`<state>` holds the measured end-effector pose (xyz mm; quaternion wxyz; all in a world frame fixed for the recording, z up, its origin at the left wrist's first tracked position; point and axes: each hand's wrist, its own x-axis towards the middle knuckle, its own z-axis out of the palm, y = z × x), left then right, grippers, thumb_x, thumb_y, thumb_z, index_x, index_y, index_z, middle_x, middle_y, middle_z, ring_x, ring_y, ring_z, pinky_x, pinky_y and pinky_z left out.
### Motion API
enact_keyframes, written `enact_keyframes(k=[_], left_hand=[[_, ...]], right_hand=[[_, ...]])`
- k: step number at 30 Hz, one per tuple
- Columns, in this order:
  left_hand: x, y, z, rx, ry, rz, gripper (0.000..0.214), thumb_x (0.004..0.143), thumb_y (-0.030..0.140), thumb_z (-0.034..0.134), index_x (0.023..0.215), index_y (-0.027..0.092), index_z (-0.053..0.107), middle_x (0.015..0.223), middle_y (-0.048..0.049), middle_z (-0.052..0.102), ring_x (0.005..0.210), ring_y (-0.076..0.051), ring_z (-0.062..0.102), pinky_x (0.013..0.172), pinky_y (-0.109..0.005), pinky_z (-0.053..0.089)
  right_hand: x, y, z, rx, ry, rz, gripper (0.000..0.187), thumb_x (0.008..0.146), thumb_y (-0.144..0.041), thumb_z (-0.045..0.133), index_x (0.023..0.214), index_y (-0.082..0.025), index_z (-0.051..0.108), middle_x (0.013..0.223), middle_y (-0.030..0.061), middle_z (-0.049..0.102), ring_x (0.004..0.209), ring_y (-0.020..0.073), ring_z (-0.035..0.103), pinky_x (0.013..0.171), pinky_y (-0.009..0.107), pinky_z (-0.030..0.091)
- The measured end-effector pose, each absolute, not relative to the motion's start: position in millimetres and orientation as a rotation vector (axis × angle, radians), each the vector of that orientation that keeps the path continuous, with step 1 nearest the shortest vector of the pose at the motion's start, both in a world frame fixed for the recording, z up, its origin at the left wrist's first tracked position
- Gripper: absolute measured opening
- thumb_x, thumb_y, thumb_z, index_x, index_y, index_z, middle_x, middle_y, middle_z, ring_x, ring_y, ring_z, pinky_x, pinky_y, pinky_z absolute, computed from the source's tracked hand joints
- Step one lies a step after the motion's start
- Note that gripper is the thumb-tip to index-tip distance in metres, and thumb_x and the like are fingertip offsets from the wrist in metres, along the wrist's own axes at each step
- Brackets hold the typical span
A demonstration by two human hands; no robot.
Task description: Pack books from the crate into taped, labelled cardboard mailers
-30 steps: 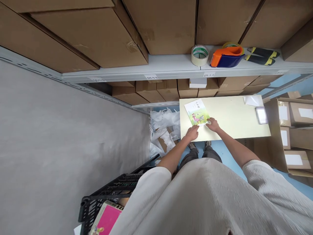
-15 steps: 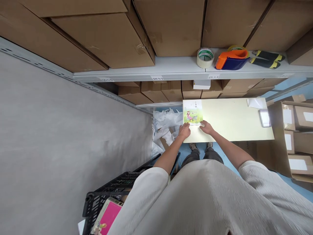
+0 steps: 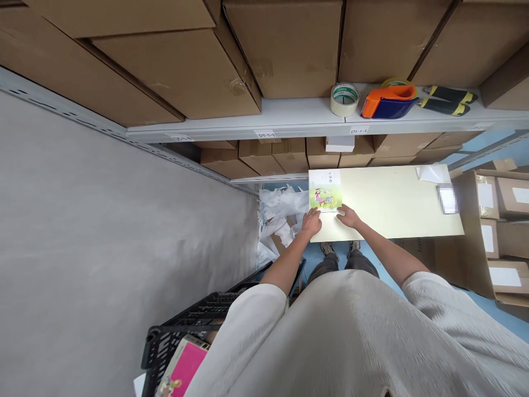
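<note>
On the table, left hand and right hand touched the book at its near corners, whether clamped I couldn't tell.

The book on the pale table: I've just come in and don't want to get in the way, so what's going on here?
A person has both hands at an illustrated book lying flat at the left end of a pale table. The left hand is at its near left corner, the right hand at its near right corner. A tape roll and an orange and blue tool sit on the shelf above.
</note>
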<state>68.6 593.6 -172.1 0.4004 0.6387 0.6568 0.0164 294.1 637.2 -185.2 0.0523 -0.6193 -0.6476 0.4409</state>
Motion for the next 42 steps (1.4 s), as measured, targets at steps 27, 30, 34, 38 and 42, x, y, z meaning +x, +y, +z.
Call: enact_keyframes(k=[27, 30, 34, 38, 42], left_hand=[[167, 595, -125, 1.528, 1.566, 0.807, 0.035, 0.096, 0.014, 0.06, 0.128, 0.021, 0.073, 0.142, -0.0125, 0.071, 0.14, -0.026, 0.063, 0.127, -0.047, 0.044], [199, 597, -116, 1.489, 1.588, 0.855, 0.035, 0.097, 0.014, 0.059, 0.128, 0.022, 0.073, 0.141, -0.0118, 0.071, 0.138, -0.025, 0.064, 0.125, -0.046, 0.046], [242, 586, -110, 1.39, 1.637, 0.881, 0.036, 0.098, 0.017, 0.059, 0.13, 0.024, 0.073, 0.143, -0.0109, 0.071, 0.137, -0.025, 0.065, 0.121, -0.046, 0.05], [278, 572, -109, 1.301, 1.684, 0.862, 0.036, 0.099, 0.018, 0.059, 0.132, 0.024, 0.072, 0.144, -0.0117, 0.07, 0.131, -0.025, 0.069, 0.117, -0.046, 0.053], [298, 568, -107, 1.288, 1.669, 0.845, 0.036, 0.099, 0.019, 0.059, 0.131, 0.024, 0.073, 0.144, -0.0112, 0.07, 0.129, -0.025, 0.069, 0.116, -0.046, 0.054]], right_hand=[[572, 855, 73, -1.69, -1.976, -0.028, 0.046, 0.094, -0.037, 0.052, 0.131, -0.018, 0.073, 0.143, 0.0206, 0.067, 0.129, 0.0417, 0.057, 0.109, 0.063, 0.048], [572, 878, 82, -1.67, -2.137, -0.018, 0.051, 0.095, -0.038, 0.052, 0.136, -0.017, 0.072, 0.146, 0.0212, 0.066, 0.129, 0.0446, 0.054, 0.105, 0.065, 0.046], [573, 906, 89, -1.596, -2.218, 0.003, 0.049, 0.094, -0.038, 0.055, 0.133, -0.016, 0.075, 0.142, 0.0223, 0.07, 0.127, 0.0457, 0.053, 0.105, 0.066, 0.041], [575, 923, 93, -1.59, -2.269, 0.057, 0.044, 0.097, -0.038, 0.053, 0.124, -0.013, 0.076, 0.13, 0.0232, 0.075, 0.123, 0.0441, 0.055, 0.104, 0.063, 0.039], [576, 930, 95, -1.58, -2.285, 0.119, 0.045, 0.102, -0.047, 0.054, 0.121, -0.011, 0.074, 0.118, 0.0255, 0.076, 0.119, 0.0431, 0.057, 0.103, 0.061, 0.039]])
